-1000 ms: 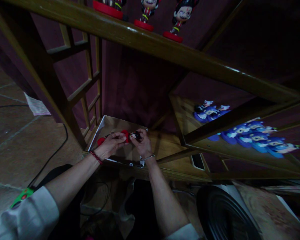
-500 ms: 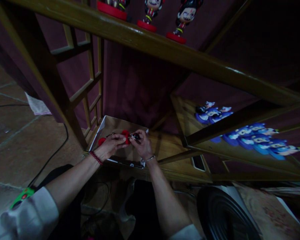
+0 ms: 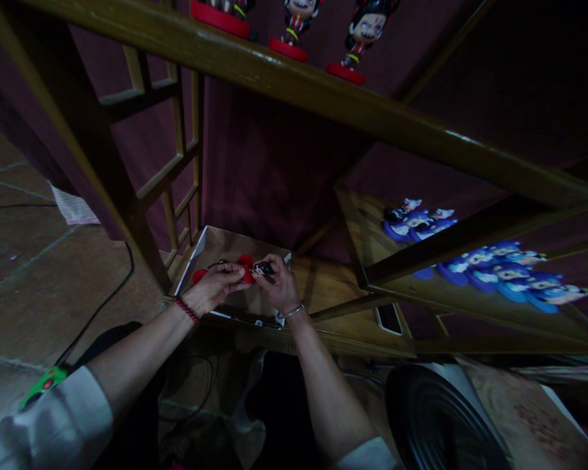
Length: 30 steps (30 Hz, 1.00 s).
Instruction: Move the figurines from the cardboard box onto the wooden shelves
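Over an open white-edged cardboard box (image 3: 225, 240), both hands hold one small figurine (image 3: 262, 268) with dark hair and a red base. My left hand (image 3: 219, 284) pinches the red base between thumb and fingers. Fingers of my right hand (image 3: 281, 285) are closed round the figurine's head end, at the box's right side. More red pieces lie in the box, one (image 3: 198, 275) left of my left hand; their shapes are partly hidden by my fingers.
Red-based figurines (image 3: 367, 29) stand on the upper wooden shelf (image 3: 294, 81). Blue figurines (image 3: 509, 271) crowd a shelf at the right. A phone-like object (image 3: 389, 319) lies on the lower board. A black round object (image 3: 436, 418) sits at the lower right.
Both hands keep their hold on the figurine. It has turned slightly between my fingers, and my left hand has shifted a little to the left.
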Tool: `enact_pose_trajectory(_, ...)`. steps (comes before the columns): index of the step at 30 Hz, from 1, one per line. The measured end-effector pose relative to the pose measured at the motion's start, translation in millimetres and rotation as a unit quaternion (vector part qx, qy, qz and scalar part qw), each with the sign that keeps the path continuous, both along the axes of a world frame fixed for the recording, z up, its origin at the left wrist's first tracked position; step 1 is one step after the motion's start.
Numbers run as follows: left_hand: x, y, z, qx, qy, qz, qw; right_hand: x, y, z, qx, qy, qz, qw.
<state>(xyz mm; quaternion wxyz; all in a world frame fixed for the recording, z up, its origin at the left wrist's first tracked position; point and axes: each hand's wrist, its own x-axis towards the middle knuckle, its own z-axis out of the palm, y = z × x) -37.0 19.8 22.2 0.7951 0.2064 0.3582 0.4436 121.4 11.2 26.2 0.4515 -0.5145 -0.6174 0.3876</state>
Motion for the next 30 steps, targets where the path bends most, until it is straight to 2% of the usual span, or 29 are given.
enact_pose_trajectory(11,1.0,1.9,0.5,0.002,0.007,-0.003,1.0,2.6,0.5,-0.2,-0.007,0.014,0.008,1.0)
enact_pose_trajectory(18,2.1,1.8,4.1,0.007,0.017,0.002,1.0,4.1,3.3,-3.4,0.008,-0.036,0.011,0.999)
enact_pose_trajectory(30,3.7,4.7,-2.8,0.012,0.03,-0.01,0.999,8.4,8.2,-9.0,-0.027,-0.013,0.002,1.0)
